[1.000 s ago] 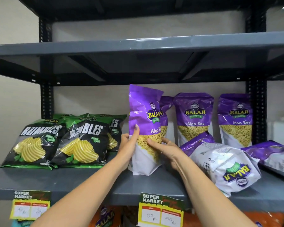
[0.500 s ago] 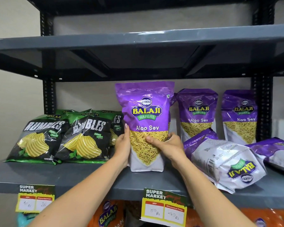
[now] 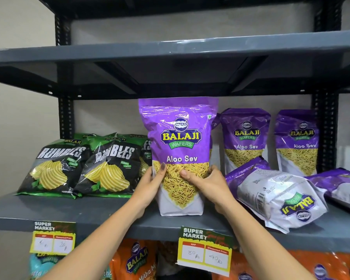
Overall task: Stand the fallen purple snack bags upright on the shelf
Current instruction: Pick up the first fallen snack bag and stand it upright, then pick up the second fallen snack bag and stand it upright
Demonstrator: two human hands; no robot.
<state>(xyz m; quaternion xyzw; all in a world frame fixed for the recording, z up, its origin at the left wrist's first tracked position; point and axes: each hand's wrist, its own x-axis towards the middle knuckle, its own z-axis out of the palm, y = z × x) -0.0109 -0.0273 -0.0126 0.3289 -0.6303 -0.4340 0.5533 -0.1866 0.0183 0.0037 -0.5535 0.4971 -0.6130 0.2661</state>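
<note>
Both your hands clamp one purple Aloo Sev bag point(image 3: 180, 154) upright at shelf point(image 3: 89, 211) front; left hand point(image 3: 151, 185) and right hand point(image 3: 205, 183) wrap its lower sides, thumbs on front; two fallen purple bags point(image 3: 275, 196) lie right; two standing bags point(image 3: 245, 138) behind.

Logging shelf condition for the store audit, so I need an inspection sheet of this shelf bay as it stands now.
Surface: grey metal shelf, front edge carrying two price tags.
Job's things: held Aloo Sev bag upright, facing front; two upright purple bags behind to the right; fallen bag lying on its side, back showing; second fallen bag at the right edge.
Clutter: green Rumbles chip bags leaning back at left.
Grippers: left hand and right hand clasp the held bag's lower sides.
Cables: nothing seen.
Surroundings: shelf above; orange bags below; plain wall.
</note>
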